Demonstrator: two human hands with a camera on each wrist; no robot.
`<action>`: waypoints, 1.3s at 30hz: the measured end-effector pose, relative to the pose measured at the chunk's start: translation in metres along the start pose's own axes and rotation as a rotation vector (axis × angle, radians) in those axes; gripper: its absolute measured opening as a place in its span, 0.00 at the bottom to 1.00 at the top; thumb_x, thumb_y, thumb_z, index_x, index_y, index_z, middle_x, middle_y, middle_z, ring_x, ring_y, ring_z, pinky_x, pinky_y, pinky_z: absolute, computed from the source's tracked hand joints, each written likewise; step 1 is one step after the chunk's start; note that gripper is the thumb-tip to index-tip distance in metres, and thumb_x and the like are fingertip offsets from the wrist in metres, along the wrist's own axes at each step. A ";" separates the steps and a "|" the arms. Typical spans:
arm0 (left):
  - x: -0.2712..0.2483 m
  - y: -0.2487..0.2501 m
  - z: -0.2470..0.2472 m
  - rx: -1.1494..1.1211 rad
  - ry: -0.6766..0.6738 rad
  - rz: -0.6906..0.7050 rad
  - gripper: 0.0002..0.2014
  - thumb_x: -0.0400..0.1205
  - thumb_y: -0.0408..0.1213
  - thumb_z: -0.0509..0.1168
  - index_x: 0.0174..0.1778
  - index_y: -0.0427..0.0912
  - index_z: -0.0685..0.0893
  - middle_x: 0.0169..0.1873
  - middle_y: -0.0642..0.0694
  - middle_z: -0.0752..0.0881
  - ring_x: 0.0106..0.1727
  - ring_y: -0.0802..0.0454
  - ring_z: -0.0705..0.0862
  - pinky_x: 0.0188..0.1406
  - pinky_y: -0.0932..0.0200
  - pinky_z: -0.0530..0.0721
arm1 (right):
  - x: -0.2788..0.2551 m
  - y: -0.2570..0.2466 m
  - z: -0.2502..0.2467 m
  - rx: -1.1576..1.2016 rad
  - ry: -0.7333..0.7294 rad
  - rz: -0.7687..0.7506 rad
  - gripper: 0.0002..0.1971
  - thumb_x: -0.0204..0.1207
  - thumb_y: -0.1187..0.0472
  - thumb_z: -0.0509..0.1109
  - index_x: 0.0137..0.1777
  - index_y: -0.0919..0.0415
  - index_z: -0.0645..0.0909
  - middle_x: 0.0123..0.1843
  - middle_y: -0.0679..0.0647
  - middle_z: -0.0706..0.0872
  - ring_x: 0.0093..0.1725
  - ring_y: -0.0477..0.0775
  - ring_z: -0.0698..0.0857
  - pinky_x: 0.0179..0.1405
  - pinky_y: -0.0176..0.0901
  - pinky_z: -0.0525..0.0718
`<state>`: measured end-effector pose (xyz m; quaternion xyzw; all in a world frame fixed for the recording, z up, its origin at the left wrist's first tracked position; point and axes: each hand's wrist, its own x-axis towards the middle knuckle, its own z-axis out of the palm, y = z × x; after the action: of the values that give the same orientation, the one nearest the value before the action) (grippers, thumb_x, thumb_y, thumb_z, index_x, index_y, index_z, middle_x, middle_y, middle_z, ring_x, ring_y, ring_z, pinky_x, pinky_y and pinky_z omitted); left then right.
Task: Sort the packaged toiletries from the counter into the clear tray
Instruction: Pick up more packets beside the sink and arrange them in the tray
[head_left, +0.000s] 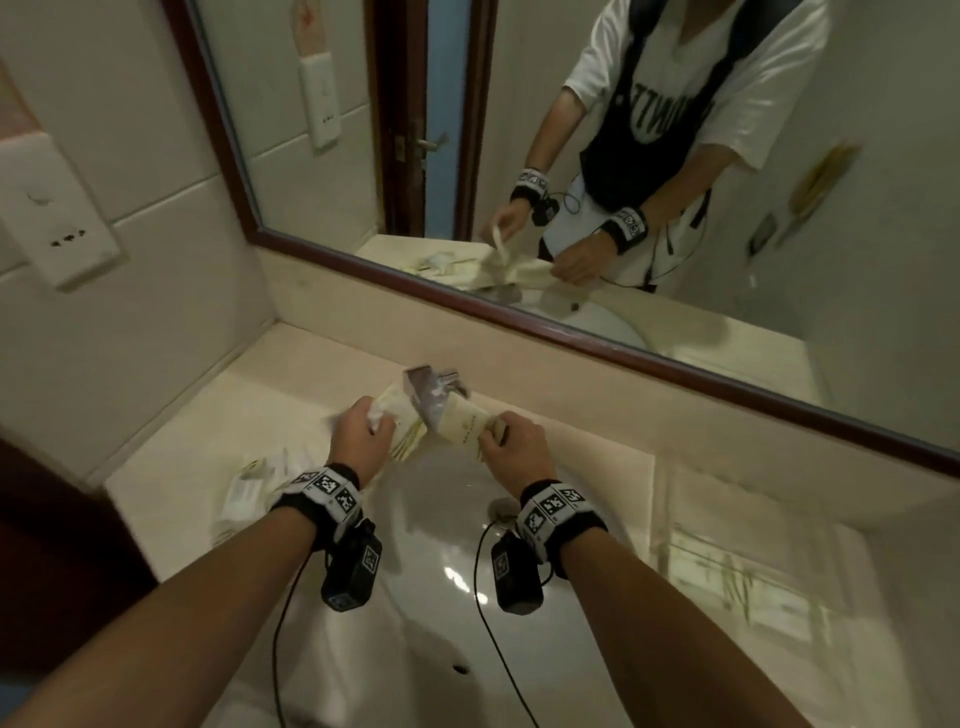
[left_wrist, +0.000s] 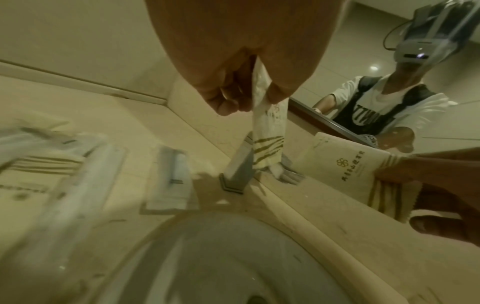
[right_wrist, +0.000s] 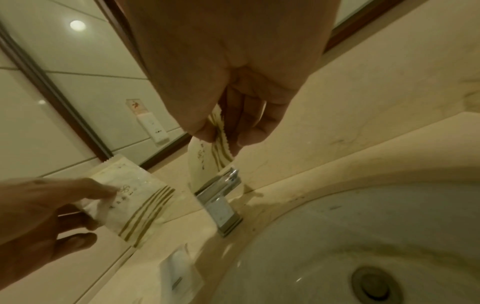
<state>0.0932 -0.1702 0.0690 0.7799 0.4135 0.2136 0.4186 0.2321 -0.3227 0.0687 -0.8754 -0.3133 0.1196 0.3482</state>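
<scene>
Both hands are raised over the back of the sink, near the faucet (head_left: 434, 395). My left hand (head_left: 370, 426) pinches a cream packet with gold stripes (head_left: 402, 428), which hangs down from the fingers in the left wrist view (left_wrist: 267, 133). My right hand (head_left: 498, 434) grips a second cream packet printed with a gold logo (head_left: 464, 422) by its striped end (right_wrist: 205, 160). Several more packaged toiletries (head_left: 249, 486) lie on the counter left of the basin. The clear tray (head_left: 737, 566) stands on the counter to the right, apart from both hands.
The white basin (head_left: 441, 561) with its drain (right_wrist: 374, 286) lies under my wrists. A framed mirror (head_left: 519, 156) runs along the back wall and reflects a person. A wall socket plate (head_left: 57, 228) is at the left. A dark wooden edge (head_left: 62, 545) borders the counter's left.
</scene>
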 end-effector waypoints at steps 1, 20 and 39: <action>-0.004 0.008 0.010 -0.007 -0.027 0.016 0.04 0.80 0.31 0.62 0.41 0.34 0.77 0.36 0.37 0.81 0.39 0.43 0.78 0.34 0.56 0.70 | -0.004 0.008 -0.010 0.012 0.016 0.020 0.10 0.73 0.57 0.69 0.42 0.65 0.83 0.39 0.61 0.88 0.39 0.62 0.86 0.37 0.52 0.86; -0.096 0.135 0.200 -0.142 -0.446 0.099 0.05 0.79 0.33 0.64 0.50 0.41 0.81 0.45 0.37 0.87 0.42 0.43 0.83 0.44 0.48 0.84 | -0.110 0.191 -0.178 0.165 0.272 0.372 0.09 0.77 0.59 0.68 0.46 0.67 0.81 0.44 0.63 0.88 0.44 0.64 0.89 0.40 0.60 0.89; -0.197 0.200 0.324 -0.148 -0.733 0.134 0.08 0.81 0.28 0.62 0.55 0.38 0.77 0.46 0.35 0.86 0.42 0.40 0.85 0.45 0.43 0.87 | -0.208 0.339 -0.241 0.455 0.255 0.895 0.12 0.74 0.69 0.70 0.57 0.71 0.84 0.33 0.59 0.88 0.30 0.54 0.87 0.36 0.44 0.90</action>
<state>0.2950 -0.5480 0.0567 0.7975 0.1680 -0.0232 0.5790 0.3315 -0.7730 0.0104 -0.8335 0.1709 0.2143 0.4797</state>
